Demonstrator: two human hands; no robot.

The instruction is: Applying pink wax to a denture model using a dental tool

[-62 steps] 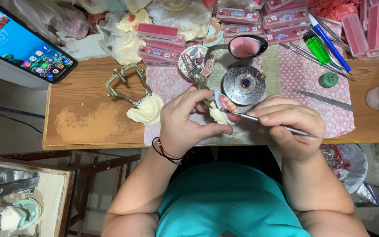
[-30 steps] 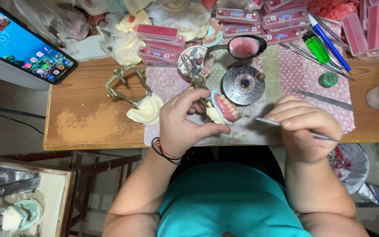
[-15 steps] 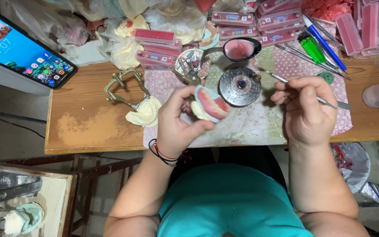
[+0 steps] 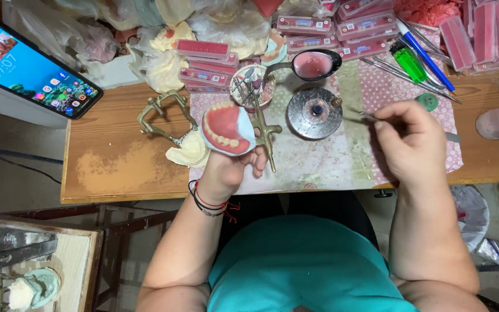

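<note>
Phone (image 4: 35,72) upper left. Brass articulator (image 4: 162,118) left of centre. Left hand (image 4: 232,167) centre, fingers curled around pink denture (image 4: 228,128) sitting above its fingertips. Burner (image 4: 314,112) between hands. Right hand (image 4: 411,141) right of centre, pinching thin metal tool (image 4: 365,115) pointing left toward burner.

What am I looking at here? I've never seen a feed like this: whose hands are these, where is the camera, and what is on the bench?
The single view comes from a camera on the person's head, looking down at a wooden bench. No machine: two bare hands. The left hand holds up a pink wax denture with teeth. The right hand holds a thin metal tool toward a small round burner. Nearby lie a brass articulator, a spoon of pink wax, a smartphone and a green lighter.
</note>
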